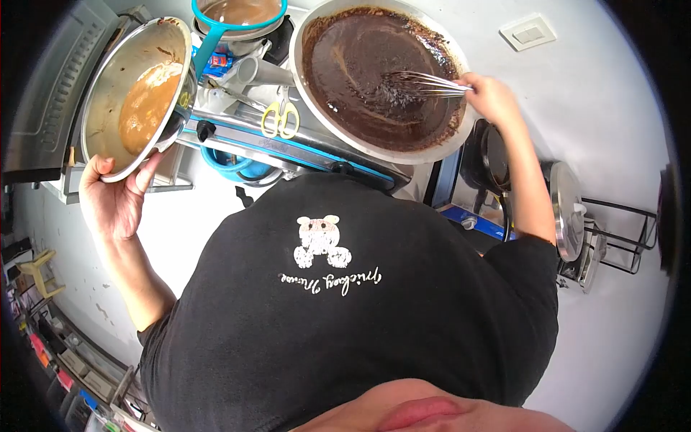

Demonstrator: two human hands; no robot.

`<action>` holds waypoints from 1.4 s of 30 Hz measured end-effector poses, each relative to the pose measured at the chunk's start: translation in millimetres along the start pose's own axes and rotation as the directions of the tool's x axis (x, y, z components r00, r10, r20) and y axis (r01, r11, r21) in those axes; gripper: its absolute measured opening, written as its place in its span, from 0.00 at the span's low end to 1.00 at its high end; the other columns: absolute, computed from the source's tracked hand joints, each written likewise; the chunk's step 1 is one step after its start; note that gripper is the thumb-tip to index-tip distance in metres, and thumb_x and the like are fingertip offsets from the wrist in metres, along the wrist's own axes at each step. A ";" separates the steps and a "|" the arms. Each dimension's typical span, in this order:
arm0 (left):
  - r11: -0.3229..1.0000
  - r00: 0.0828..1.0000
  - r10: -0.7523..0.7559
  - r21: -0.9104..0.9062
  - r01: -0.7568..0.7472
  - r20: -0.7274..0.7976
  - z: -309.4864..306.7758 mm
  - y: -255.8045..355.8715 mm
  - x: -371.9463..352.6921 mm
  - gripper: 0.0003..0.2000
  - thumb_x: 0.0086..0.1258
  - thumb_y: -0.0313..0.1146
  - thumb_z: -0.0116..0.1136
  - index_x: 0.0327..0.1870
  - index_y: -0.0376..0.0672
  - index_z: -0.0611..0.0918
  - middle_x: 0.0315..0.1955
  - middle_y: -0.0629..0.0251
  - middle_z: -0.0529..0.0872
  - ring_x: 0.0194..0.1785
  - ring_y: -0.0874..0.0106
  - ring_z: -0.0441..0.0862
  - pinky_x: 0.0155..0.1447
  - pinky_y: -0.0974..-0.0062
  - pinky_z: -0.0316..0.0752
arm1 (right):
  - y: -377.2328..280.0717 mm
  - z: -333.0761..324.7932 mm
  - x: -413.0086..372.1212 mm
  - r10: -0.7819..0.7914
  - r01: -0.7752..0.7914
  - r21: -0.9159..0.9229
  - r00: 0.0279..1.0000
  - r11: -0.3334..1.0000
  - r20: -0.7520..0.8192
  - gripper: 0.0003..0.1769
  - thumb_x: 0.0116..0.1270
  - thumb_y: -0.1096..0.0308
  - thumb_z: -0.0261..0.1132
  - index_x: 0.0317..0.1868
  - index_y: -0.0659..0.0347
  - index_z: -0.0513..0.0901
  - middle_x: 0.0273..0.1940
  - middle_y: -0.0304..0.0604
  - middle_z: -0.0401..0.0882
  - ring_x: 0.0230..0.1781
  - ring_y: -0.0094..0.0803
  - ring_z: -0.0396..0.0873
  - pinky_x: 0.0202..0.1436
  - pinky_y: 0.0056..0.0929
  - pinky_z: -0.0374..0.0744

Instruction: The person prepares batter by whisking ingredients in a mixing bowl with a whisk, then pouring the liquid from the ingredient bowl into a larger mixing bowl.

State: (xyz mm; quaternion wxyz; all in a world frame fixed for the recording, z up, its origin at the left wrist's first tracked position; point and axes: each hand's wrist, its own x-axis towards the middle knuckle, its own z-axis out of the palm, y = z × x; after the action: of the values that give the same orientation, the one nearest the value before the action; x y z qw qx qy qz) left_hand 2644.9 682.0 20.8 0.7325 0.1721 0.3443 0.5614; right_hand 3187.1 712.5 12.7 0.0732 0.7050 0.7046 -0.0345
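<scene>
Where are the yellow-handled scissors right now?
Head view, upper centre: the scissors lie between the tilted steel bowl on the left and the chocolate bowl.

Yellow-handled scissors (pixel 281 119) lie near the front edge of the steel bench (pixel 320 142), with a teal-rimmed bowl (pixel 237 16) farther back. Off its right end sit a black pan (pixel 493 155), a steel lid (pixel 568 209) and a wire rack (pixel 619 237).

Dk-brown batter (pixel 374 72), tan mix (pixel 144 108) in silver bowl (pixel 115 72), yellow scissors (pixel 281 119), blk shirt (pixel 360 338) w/ white print (pixel 322 241).
</scene>
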 end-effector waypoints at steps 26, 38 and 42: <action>0.998 1.000 -0.022 -0.055 0.022 -0.008 -16.5 7.3 5.5 0.26 0.56 0.23 0.41 0.58 0.25 0.56 0.54 0.37 0.66 0.53 0.43 0.70 0.52 0.47 0.74 | -18.0 -19.0 12.3 -0.028 0.020 0.065 0.991 0.998 0.127 0.11 0.49 0.71 0.56 0.35 0.58 0.80 0.25 0.45 0.78 0.29 0.33 0.77 0.36 0.30 0.73; 0.998 0.997 -0.058 -0.031 0.059 0.041 -12.6 12.2 12.7 0.27 0.55 0.24 0.41 0.59 0.26 0.55 0.55 0.37 0.65 0.53 0.42 0.70 0.51 0.47 0.75 | 42.3 12.5 79.7 0.241 -0.194 0.218 0.947 0.956 -0.214 0.16 0.50 0.68 0.56 0.41 0.52 0.81 0.34 0.51 0.80 0.38 0.40 0.79 0.44 0.34 0.74; 0.996 0.996 -0.075 -0.038 0.077 0.055 -15.0 14.1 13.2 0.28 0.55 0.24 0.41 0.60 0.26 0.55 0.55 0.37 0.65 0.54 0.42 0.70 0.51 0.46 0.75 | 12.9 56.6 88.1 0.226 -0.186 0.256 0.964 0.949 -0.139 0.15 0.50 0.68 0.56 0.40 0.54 0.81 0.34 0.51 0.80 0.39 0.41 0.79 0.44 0.34 0.74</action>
State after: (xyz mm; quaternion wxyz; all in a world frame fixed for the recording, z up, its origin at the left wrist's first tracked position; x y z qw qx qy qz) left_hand 2626.2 696.7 15.1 0.7657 0.1593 0.3195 0.5350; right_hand 3203.5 791.0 -55.8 -0.0686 0.7790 0.6210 -0.0526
